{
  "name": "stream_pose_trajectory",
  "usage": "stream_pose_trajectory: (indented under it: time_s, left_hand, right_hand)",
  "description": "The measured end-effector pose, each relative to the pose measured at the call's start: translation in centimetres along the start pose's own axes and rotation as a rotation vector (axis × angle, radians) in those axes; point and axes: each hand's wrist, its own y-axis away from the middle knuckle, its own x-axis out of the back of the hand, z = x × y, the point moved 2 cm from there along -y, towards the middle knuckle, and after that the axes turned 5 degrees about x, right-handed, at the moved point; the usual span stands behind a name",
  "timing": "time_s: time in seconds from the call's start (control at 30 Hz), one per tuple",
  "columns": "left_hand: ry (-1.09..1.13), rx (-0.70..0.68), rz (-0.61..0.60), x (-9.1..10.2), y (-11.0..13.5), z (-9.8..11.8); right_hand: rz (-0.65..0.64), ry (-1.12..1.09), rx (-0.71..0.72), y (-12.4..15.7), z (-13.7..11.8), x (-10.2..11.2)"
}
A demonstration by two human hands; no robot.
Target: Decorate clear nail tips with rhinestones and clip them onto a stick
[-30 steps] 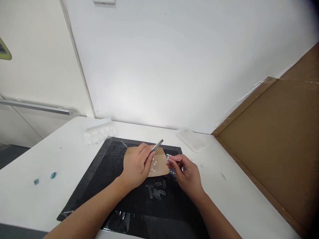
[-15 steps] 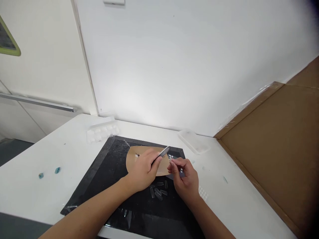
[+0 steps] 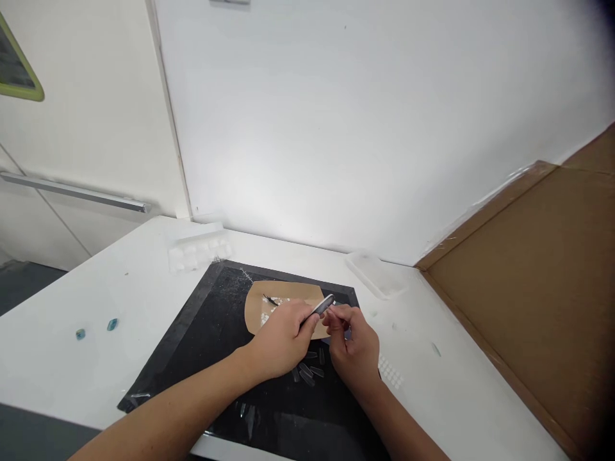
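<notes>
My left hand [image 3: 283, 333] is closed around a dark nail file [image 3: 324, 305] with a pale edge, its far end pointing up to the right. That end meets the fingertips of my right hand [image 3: 353, 339], which are pinched together on a small piece mostly hidden from view. Both hands are over a tan board [image 3: 254, 307] that carries a sheet of small white pieces [image 3: 265, 316] and a thin black item [image 3: 270, 299]. Below the hands, several clear false nail tips [image 3: 306, 372] lie on the black mat [image 3: 202, 346].
A clear compartment tray [image 3: 199, 253] stands at the back left, and a translucent box lid [image 3: 372, 275] at the back right. Two teal pieces [image 3: 112, 324] lie on the white table [image 3: 158, 282]. Right of my wrist is a sheet of white dots [image 3: 391, 371]. Brown cardboard [image 3: 528, 275] borders the right side.
My left hand has moved right with the file, whose end is now at my right fingertips. More of the white pieces on the board show. The view has shifted slightly.
</notes>
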Motion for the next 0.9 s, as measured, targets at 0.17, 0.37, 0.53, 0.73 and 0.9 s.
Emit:
stream_pose_trajectory:
  time_s: [0.17, 0.37, 0.53, 0.73, 0.9]
  left_hand:
    - [-0.008, -0.005, -0.003, -0.1, 0.0, -0.3]
    - [-0.042, -0.009, 0.009, -0.1, 0.0, -0.4]
    - [-0.046, -0.020, 0.003, 0.0, 0.1, -0.2]
    - [-0.052, -0.007, 0.005, -0.1, 0.2, -0.1]
    - [-0.042, 0.005, -0.009, 0.0, 0.0, -0.2]
  right_hand:
    - [-0.031, 0.134, 0.172, -0.1, -0.3, 0.0]
    - [0.016, 0.196, 0.130, -0.5, -0.3, 0.3]
    - [-0.055, 0.142, 0.233, -0.7, -0.7, 0.6]
    - [0.009, 0.243, 0.146, -1.1, -0.3, 1.0]
    - [-0.084, 0.196, 0.213, -1.0, -0.7, 0.7]
